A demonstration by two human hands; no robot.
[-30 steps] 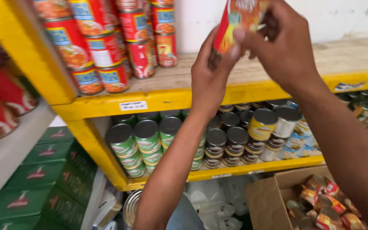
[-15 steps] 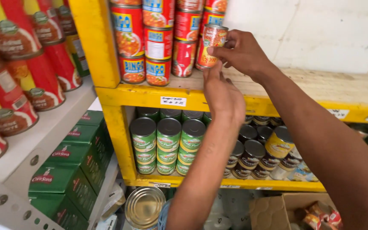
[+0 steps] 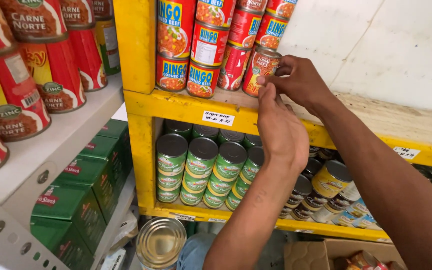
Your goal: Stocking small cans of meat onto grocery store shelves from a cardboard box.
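Yellow shelf, cans stacked in rows, white wall behind. From your head view: your right hand wraps its fingers around a small red can at the stack's end; your left hand sits just below, fingertips pressed together against the can's lower edge.

Stacked cans on shelf

Both forearms were bare, without sleeves, watch or bracelet. The left hand and the right hand wore no gloves or rings. Blue trousers showed at lower centre.
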